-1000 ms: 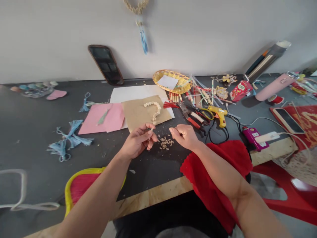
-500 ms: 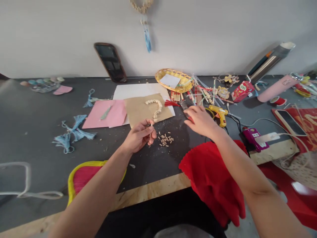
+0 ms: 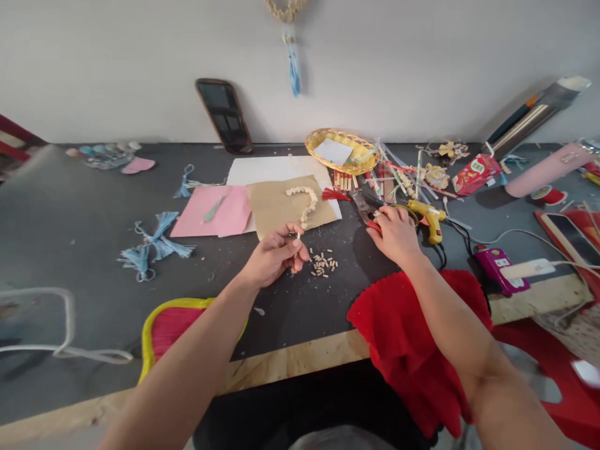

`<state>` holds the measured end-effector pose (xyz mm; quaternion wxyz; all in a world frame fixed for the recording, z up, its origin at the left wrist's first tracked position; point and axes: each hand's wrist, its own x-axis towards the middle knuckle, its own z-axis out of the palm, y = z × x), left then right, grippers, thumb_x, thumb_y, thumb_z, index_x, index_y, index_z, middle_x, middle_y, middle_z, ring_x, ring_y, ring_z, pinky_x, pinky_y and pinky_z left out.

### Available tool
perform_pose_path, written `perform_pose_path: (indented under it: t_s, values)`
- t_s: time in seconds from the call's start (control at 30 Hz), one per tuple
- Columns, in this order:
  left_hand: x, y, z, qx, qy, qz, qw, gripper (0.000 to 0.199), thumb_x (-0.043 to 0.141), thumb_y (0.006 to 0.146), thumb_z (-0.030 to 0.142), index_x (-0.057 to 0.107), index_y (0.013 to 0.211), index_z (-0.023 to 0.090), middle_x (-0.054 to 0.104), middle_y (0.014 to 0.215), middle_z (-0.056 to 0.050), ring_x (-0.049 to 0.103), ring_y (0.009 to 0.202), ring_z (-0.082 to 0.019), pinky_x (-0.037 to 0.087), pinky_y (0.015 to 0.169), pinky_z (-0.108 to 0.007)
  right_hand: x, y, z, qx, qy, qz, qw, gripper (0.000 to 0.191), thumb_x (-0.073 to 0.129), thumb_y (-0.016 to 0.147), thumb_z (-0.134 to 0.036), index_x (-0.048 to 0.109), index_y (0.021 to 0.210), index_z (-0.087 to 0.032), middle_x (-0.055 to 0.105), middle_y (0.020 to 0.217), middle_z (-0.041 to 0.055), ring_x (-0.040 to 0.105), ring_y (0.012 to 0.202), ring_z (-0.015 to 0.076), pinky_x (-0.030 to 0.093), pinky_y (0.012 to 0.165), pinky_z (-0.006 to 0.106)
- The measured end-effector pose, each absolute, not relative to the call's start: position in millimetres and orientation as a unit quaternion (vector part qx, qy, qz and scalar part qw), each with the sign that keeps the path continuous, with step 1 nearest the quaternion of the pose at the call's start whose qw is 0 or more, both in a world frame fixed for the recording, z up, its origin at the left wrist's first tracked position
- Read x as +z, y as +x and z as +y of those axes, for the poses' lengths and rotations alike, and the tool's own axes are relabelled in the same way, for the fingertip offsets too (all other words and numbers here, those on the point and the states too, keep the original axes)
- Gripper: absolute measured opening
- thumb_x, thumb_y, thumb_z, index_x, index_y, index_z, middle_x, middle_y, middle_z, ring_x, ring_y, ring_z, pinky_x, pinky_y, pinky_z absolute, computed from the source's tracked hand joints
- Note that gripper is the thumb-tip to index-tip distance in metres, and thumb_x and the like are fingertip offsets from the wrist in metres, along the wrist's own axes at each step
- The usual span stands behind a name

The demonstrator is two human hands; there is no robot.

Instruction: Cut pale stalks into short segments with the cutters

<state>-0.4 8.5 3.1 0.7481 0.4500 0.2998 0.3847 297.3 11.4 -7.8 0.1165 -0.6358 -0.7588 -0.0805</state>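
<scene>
Touching red-handled pliers (image 3: pixel 362 207), right fingers (image 3: pixel 387 220), purple block (image 3: pixel 512 289) lettered "B"

Short pale bits (image 3: pixel 323 264) lie in a loose heap. Just left of the heap, one small pale stick (image 3: pixel 299 237) is held up. Right of the heap and farther back, red-handled pliers (image 3: pixel 363 205) lie slanted, partly covered.

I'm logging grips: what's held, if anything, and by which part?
Left hand: pale piece, pinched below its exposed top. Right hand touches pliers at the handle; hold unclear.
</scene>
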Motion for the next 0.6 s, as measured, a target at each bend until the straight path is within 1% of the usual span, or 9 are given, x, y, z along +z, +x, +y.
perform_pose_path:
  t_s: [0.07,0.13,0.27,0.33,0.4,0.47,0.53,0.6]
  values:
    - [3.5,0.4,8.3,0.395,0.445,0.305,0.744,0.038,0.075,0.081,0.029,0.047,0.105,0.019,0.07,0.064,0.0,0.058,0.042,-0.01,0.047,0.041,-0.017,-7.1,297.2,12.4,-0.078,-0.641,-0.754,0.117,0.023,0.054,0.091,-0.035,0.065,0.1,-0.017,0.057,0.127,0.015,0.045,0.118,0.0353,0.047,0.089,0.052]
    - [3.3,1.2,8.3,0.4,0.438,0.314,0.741,0.038,0.076,0.08,0.031,0.05,0.104,0.017,0.071,0.068,-0.001,0.059,0.044,-0.01,0.048,0.043,-0.018,-4.8,297.0,12.8,-0.081,-0.644,-0.747,0.144,0.021,0.05,0.093,-0.031,0.065,0.096,-0.016,0.058,0.127,0.0151,0.05,0.115,0.0337,0.047,0.09,0.05]
    - [1.6,2.6,8.0,0.398,0.43,0.34,0.736,0.034,0.078,0.077,0.038,0.055,0.089,0.015,0.074,0.073,-0.003,0.061,0.047,-0.009,0.049,0.042,-0.018,4.6,300.4,10.7,-0.071,-0.642,-0.714,0.27,0.022,0.046,0.095,-0.034,0.059,0.094,-0.018,0.055,0.13,0.0163,0.059,0.109,0.0292,0.05,0.089,0.044]
    - [1.3,3.3,7.7,0.401,0.432,0.348,0.729,0.034,0.078,0.076,0.04,0.056,0.087,0.016,0.073,0.071,-0.002,0.059,0.044,-0.009,0.046,0.039,-0.017,10.4,303.1,8.1,-0.054,-0.631,-0.699,0.332,0.022,0.05,0.094,-0.039,0.057,0.097,-0.019,0.052,0.131,0.0179,0.059,0.11,0.0282,0.051,0.089,0.042]
    - [1.5,3.9,7.4,0.411,0.433,0.348,0.723,0.034,0.078,0.076,0.041,0.057,0.087,0.016,0.073,0.07,-0.002,0.056,0.041,-0.008,0.044,0.036,-0.017,15.4,303.8,4.6,-0.025,-0.608,-0.702,0.37,0.022,0.055,0.091,-0.04,0.055,0.098,-0.019,0.054,0.127,0.0179,0.061,0.109,0.0268,0.052,0.089,0.04]
    - [1.8,4.4,7.3,0.417,0.431,0.342,0.723,0.032,0.077,0.077,0.039,0.058,0.087,0.016,0.073,0.07,-0.002,0.056,0.041,-0.007,0.043,0.037,-0.016,18.5,301.1,0.2,0.005,-0.577,-0.722,0.381,0.016,0.055,0.09,-0.034,0.056,0.097,-0.021,0.057,0.122,0.0156,0.062,0.107,0.0254,0.052,0.091,0.04]
    - [1.9,4.4,7.4,0.417,0.426,0.338,0.728,0.029,0.077,0.078,0.036,0.059,0.088,0.015,0.073,0.071,-0.003,0.057,0.043,-0.007,0.044,0.039,-0.016,19.1,294.9,-4.4,0.026,-0.542,-0.758,0.361,0.01,0.051,0.089,-0.024,0.058,0.097,-0.022,0.058,0.125,0.0135,0.062,0.108,0.0245,0.052,0.094,0.04]
    - [1.6,4.1,7.5,0.416,0.42,0.333,0.734,0.027,0.076,0.079,0.033,0.06,0.09,0.015,0.074,0.073,-0.003,0.059,0.045,-0.008,0.045,0.04,-0.016,17.7,287.0,-8.5,0.03,-0.506,-0.803,0.314,0.018,0.048,0.087,-0.015,0.06,0.098,-0.022,0.055,0.133,0.0125,0.06,0.112,0.0242,0.051,0.096,0.04]
